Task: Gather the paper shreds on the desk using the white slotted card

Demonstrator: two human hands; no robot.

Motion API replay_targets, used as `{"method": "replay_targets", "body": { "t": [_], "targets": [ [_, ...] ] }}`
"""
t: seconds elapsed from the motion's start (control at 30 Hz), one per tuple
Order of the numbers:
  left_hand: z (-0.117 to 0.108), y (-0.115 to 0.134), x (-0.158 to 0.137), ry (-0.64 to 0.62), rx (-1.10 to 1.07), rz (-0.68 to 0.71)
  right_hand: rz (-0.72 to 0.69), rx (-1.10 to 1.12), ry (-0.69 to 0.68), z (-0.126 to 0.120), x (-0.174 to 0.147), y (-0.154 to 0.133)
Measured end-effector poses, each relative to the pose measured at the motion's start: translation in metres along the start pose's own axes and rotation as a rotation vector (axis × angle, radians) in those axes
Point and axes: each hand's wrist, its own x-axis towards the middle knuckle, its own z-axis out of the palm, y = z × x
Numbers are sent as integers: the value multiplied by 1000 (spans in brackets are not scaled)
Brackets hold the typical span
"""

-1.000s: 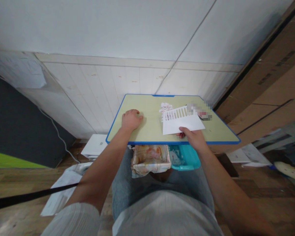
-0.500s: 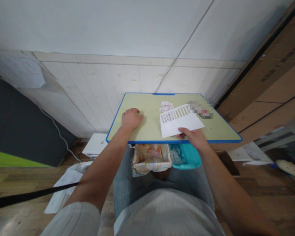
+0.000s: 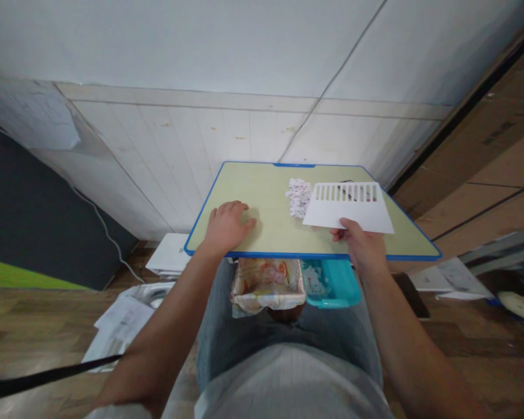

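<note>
In my right hand (image 3: pixel 361 241) is a white sheet with a row of cut-out slots (image 3: pixel 347 212), pinched at its near edge between thumb and fingers. The sheet is over the right part of a pale green table (image 3: pixel 266 233) with a blue rim. Left of the sheet lies a cluster of small white paper pieces (image 3: pixel 298 198) with faint dark and reddish marks. My left hand (image 3: pixel 229 226) rests on the left side of the tabletop, fingers apart and holding nothing. Something dark lies partly hidden behind the sheet; I cannot make out what.
Below the table's front edge stand a cloth-lined basket (image 3: pixel 268 299) and a turquoise plastic bin (image 3: pixel 336 285) with white scraps inside. A white wall with a cable (image 3: pixel 317 107) rises behind. Cardboard (image 3: pixel 484 169) leans at the right. A black strap (image 3: pixel 52 375) crosses the lower left.
My right hand has moved the slotted sheet to the right and levelled it, uncovering more of the paper pieces. My left hand stays on the table, shifted slightly nearer.
</note>
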Motion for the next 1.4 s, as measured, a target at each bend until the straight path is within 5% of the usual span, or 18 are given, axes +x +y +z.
{"method": "replay_targets", "body": {
  "t": [0.2,0.8,1.13,1.4],
  "targets": [
    [3,0,-36,20,27,-19,1,-118,88,-5,9,-2],
    [2,4,-30,-46,56,-23,32,-280,48,-24,-11,-8],
    [2,5,-31,-47,75,-27,41,-262,-138,-5,-26,-2],
    [2,4,-30,-39,47,-34,66,-208,-118,-6,-27,-11]
  ]
}}
